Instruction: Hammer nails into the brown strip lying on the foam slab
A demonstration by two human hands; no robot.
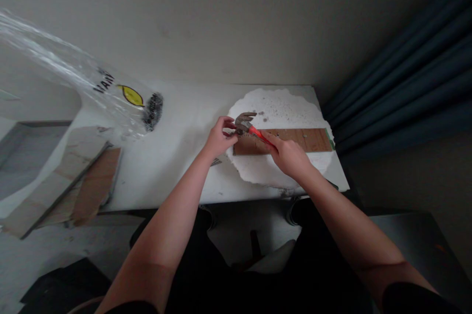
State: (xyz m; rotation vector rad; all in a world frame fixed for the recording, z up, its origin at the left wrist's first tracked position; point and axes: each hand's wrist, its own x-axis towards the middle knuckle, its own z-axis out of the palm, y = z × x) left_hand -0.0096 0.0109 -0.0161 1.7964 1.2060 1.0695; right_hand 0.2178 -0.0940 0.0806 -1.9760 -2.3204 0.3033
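My right hand (291,157) is wrapped round the red handle of a claw hammer (258,133), its claw pointing up and away from me. The dark metal head is over the left end of a brown wooden board (313,140). Close against the head, my left hand (220,138) has its fingers curled and drawn together at that end of the board. What sits between those fingertips is too small and dark to make out. Beneath the board lies a white, ragged-edged round sheet (254,172) with dark specks on it.
The white table (177,152) stands against a grey wall. A clear plastic bag (121,90) with a yellow leaf print is at its left. Wood pieces (98,181) overhang the front left edge. Dark blue curtains (416,63) hang at the right. Several thin nails (216,161) lie near my left wrist.
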